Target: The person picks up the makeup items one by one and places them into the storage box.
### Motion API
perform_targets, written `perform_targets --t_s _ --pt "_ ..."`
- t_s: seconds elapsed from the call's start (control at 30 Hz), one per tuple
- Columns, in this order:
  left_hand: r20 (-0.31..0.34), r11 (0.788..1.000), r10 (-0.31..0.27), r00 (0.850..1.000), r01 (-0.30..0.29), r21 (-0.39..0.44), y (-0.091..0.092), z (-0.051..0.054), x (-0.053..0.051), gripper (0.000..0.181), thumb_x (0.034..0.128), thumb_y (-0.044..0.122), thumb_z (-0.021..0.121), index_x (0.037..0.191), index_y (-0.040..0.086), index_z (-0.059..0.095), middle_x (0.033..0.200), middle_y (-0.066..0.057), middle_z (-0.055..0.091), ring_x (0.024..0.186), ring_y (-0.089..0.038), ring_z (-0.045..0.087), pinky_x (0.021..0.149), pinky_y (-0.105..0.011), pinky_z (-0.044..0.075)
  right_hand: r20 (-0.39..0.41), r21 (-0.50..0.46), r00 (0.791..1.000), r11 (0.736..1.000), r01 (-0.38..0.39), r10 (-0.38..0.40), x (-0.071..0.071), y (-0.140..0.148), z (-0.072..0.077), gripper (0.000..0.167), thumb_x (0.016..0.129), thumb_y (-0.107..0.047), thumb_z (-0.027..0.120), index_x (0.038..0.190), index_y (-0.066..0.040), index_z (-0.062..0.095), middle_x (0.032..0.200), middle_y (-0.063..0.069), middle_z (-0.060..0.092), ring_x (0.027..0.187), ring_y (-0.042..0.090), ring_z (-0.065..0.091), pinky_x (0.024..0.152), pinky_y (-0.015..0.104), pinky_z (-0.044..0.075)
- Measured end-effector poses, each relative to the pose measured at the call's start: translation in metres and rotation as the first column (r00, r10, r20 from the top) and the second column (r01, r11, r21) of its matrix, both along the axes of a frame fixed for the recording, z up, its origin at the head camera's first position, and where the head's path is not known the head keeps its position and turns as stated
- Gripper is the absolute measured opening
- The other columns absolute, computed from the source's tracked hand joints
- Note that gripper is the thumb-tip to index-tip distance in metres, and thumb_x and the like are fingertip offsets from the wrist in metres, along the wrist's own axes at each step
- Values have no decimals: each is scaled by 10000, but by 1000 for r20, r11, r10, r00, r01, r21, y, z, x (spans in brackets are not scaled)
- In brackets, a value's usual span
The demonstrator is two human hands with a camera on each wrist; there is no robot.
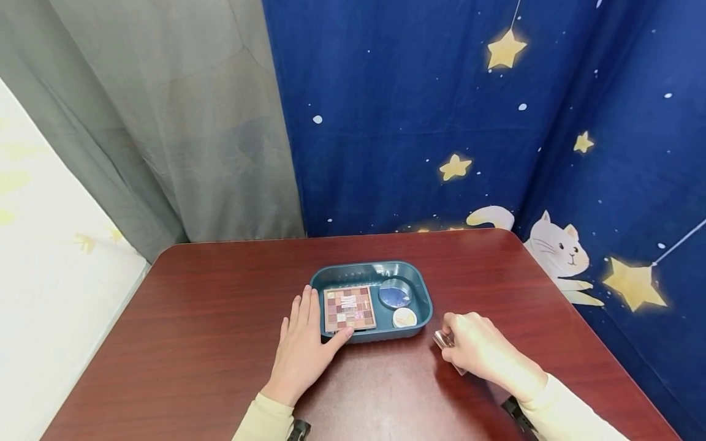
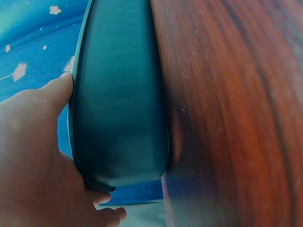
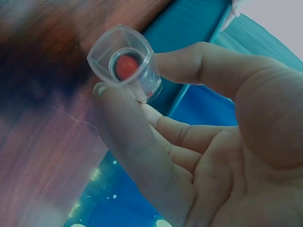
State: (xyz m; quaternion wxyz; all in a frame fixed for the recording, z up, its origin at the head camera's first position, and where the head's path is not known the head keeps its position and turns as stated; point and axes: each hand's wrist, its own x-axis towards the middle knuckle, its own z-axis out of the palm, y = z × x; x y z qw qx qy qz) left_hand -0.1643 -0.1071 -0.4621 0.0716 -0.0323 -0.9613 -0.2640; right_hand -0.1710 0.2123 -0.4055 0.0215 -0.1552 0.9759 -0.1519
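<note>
A dark teal tray [image 1: 372,336] stands on the table. Inside lie an eyeshadow palette [image 1: 349,306], a round blue-and-clear case [image 1: 394,295] and a small round pale-lidded pot [image 1: 404,317]. My left hand [image 1: 303,349] rests at the tray's front left corner, fingers fairly straight along the left side, thumb at the front rim [image 2: 71,109]. To the right of the tray, my right hand [image 1: 480,346] pinches a lipstick tube [image 3: 120,52] between thumb and fingers. Its clear squarish end shows a red centre; in the head view the hand hides part of it.
The reddish-brown wooden table [image 1: 209,324] extends on both sides of the tray. Behind it hang a grey curtain [image 1: 182,122] and a blue star-patterned curtain [image 1: 397,135]. A white surface [image 1: 49,275] borders the table's left side.
</note>
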Motion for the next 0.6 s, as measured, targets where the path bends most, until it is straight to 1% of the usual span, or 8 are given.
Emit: perform_targets --t_s 0.17,0.4,0.6 --pt "-7 1000 1 1000 -1 1 0 -1 0 1124 855 813 494 1620 77 125 1687 -82 64 1525 -349 109 1154 -647 167 2 -23 1000 1000 -13 13 2 -2 6 174 732 -108 754 748 -179 597 569 -122 490 502 30 484 527 296 423" --pt "-21 1000 -1 1000 1 -2 0 -2 -1 1115 859 791 524 1619 73 135 1685 -87 77 1522 -355 124 1151 -652 172 -17 -32 996 995 -90 90 3 -6 14 146 714 -90 717 795 -159 617 478 -183 464 455 -18 483 561 268 443" --pt "-30 1000 -2 1000 2 -8 0 -3 -1 1107 864 779 534 1618 70 139 1684 -93 88 1522 -354 128 1148 -653 181 -17 -47 996 995 -93 92 2 -13 25 148 732 -91 726 821 -154 626 516 -160 486 488 -8 489 554 268 448"
